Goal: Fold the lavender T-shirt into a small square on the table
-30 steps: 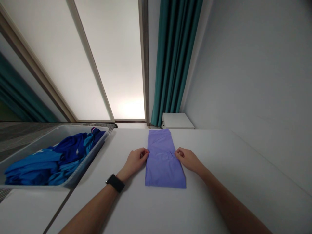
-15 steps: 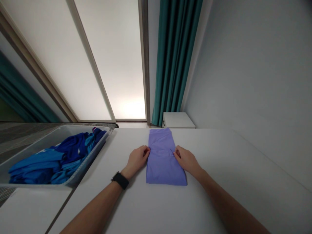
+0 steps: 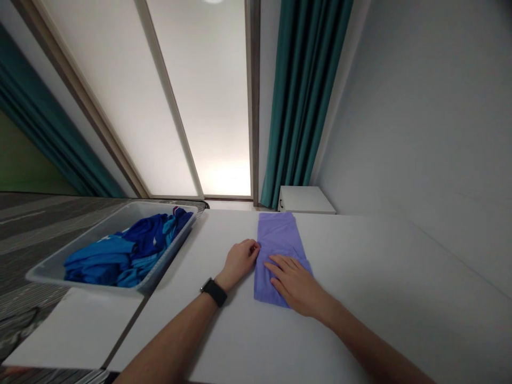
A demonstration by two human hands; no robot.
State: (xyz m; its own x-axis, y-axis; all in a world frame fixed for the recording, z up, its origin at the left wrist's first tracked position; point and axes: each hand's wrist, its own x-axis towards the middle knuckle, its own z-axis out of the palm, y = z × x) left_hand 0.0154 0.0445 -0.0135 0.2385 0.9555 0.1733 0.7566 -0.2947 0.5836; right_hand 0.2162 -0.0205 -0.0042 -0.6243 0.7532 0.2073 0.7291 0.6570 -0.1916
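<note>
Two hands point(image 3: 240, 262) point(image 3: 295, 284), one lavender cloth point(image 3: 278, 234), one tray point(image 3: 104, 226)

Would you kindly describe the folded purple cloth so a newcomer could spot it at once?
On the white table, find the grey plastic tub of blue clothes. Just right of it lies a long folded purple cloth, the only purple item, under the right hand.

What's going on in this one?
A person is working at a white table with bare hands. Their right hand lies flat on a folded lavender garment, and their left hand, with a black watch on the wrist, rests against the garment's left edge. To the left, a grey plastic tray holds a pile of blue clothes.
</note>
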